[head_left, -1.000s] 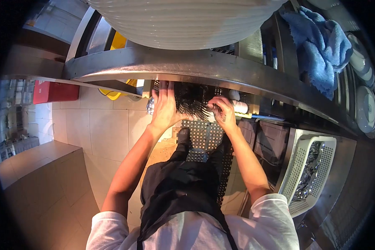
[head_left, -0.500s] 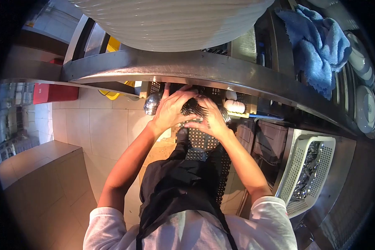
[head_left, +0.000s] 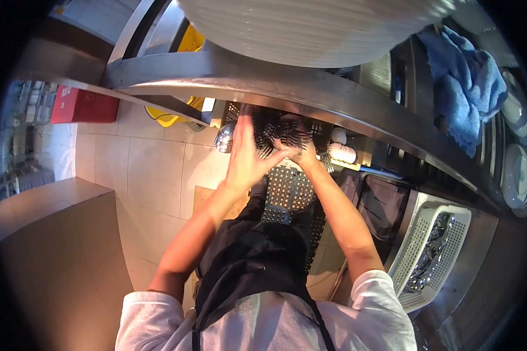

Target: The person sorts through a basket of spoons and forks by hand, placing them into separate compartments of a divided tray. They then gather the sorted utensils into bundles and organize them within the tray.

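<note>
Both hands reach under the metal shelf's front edge. A bunch of forks (head_left: 287,133), dark against the shadow, lies between them with the tines toward me. My right hand (head_left: 300,153) is closed round the forks from beneath and the right. My left hand (head_left: 246,153) stands at the bunch's left side with its fingers stretched upward and its thumb reaching to my right hand. Left of my left hand is a shiny round metal object (head_left: 224,139). To the right of the forks are pale rolled items (head_left: 341,153) in a tray.
Above is a metal shelf frame (head_left: 228,73) bearing large white dishes (head_left: 316,35) and a blue cloth (head_left: 465,88). At right stands a white basket of cutlery (head_left: 401,269). A red box (head_left: 83,105) and yellow object (head_left: 168,117) are at left.
My left hand's fingers have straightened and point further up. The fork bunch shows more and stands more gathered in my right hand. The view has shifted slightly.
</note>
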Tool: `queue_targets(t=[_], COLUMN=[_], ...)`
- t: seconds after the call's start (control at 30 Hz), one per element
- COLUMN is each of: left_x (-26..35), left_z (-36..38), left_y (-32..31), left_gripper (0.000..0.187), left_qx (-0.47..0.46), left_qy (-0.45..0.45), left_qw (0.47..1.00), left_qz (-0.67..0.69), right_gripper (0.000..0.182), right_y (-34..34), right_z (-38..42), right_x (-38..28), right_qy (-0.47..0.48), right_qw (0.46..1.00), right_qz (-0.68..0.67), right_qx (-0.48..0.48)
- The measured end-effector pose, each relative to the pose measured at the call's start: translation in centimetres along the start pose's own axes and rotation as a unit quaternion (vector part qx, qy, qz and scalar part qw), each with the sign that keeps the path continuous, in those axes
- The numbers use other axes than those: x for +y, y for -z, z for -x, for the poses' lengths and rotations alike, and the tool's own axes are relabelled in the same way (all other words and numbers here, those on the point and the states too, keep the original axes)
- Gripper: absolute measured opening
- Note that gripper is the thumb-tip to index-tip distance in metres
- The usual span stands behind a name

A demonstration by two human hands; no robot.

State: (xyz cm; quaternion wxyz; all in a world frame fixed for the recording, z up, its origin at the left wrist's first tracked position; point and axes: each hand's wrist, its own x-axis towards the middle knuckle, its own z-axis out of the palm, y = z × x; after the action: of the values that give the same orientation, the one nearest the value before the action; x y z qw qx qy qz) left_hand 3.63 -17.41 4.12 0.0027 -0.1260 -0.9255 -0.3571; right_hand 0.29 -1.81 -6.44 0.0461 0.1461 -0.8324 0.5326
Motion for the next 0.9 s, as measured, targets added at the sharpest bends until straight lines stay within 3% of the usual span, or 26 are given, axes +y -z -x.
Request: queue_targets(t=[0.07, 0.2, 0.27, 0.33, 0.37, 0.47, 0.5, 0.53, 0.57, 0.6, 0.67, 0.7, 0.8, 0.87, 0.9], left_x=[0.4, -0.6, -1.9, -2.2, -2.8, -4.2, -3.8, -3.8, -3.5, -3.5, -3.7, -3.1, -4.0, -4.6, -4.5], left_z=[3.3, 8.5, 9.1, 7.7, 7.0, 5.6, 5.4, 5.4, 5.9, 5.9, 5.8, 5.0, 4.1, 3.5, 2.8], left_y=[-1.3, -6.1, -8.2, -8.1, -8.1, -8.5, -8.0, -7.9, -8.5, -8.4, -8.2, -7.8, -7.0, -4.9, -4.3], left_gripper=[0.094, 0.093, 0.093, 0.089, 0.086, 0.076, 0.073, 0.07, 0.048, 0.048, 0.021, 0.011, 0.013, 0.017, 0.019], left_qx=[0.142, 0.181, 0.153, 0.162, 0.165, 0.221, 0.212, 0.201, 0.222, 0.223, 0.153, 0.189, 0.218, 0.24, 0.231], left_qy=[0.062, 0.146, 0.234, 0.222, 0.232, 0.205, 0.231, 0.254, 0.294, 0.294, 0.336, 0.356, 0.353, 0.356, 0.341], left_qw=[0.981, 0.965, 0.924, 0.934, 0.933, 0.94, 0.919, 0.894, 0.868, 0.868, 0.764, 0.717, 0.683, 0.661, 0.682], left_qz=[0.114, 0.123, 0.263, 0.227, 0.219, 0.163, 0.237, 0.31, 0.332, 0.332, 0.529, 0.569, 0.601, 0.616, 0.604], right_gripper=[0.051, 0.055, 0.055, 0.058, 0.061, 0.061, 0.061, 0.059, 0.057, 0.057, 0.053, 0.053, 0.043, 0.035, 0.035], right_y=[0.4, 0.5, 0.3, 0.1, 0.4, 0.7, 0.7, 0.7, 0.8, 1.0, 1.2, 1.1, 1.1, 1.3, 1.2], right_z=[-0.1, 0.0, 0.0, -0.7, -0.6, -0.5, -0.5, -0.5, -0.3, -0.4, -0.2, -0.1, -0.4, -0.1, 0.2], right_x=[-1.5, -0.9, -0.7, -0.4, -1.3, -2.4, -1.9, -1.0, -0.1, -0.1, -0.2, -0.2, -0.3, 0.2, 0.3], right_qy=[-0.014, -0.041, -0.062, 0.069, 0.018, -0.012, -0.011, 0.014, 0.038, 0.038, 0.003, 0.002, 0.028, 0.042, 0.038], right_qw=[0.998, 0.998, 0.995, 0.996, 1.0, 0.995, 0.995, 0.998, 0.987, 0.987, 0.986, 0.986, 0.989, 0.971, 0.971], right_qz=[-0.06, -0.021, -0.073, 0.052, -0.022, -0.099, -0.098, 0.012, 0.121, 0.122, 0.064, 0.064, 0.068, 0.163, 0.164], right_qx=[0.011, -0.04, -0.031, -0.034, -0.009, -0.011, -0.014, -0.057, -0.097, -0.098, -0.155, -0.156, -0.126, -0.17, -0.169])
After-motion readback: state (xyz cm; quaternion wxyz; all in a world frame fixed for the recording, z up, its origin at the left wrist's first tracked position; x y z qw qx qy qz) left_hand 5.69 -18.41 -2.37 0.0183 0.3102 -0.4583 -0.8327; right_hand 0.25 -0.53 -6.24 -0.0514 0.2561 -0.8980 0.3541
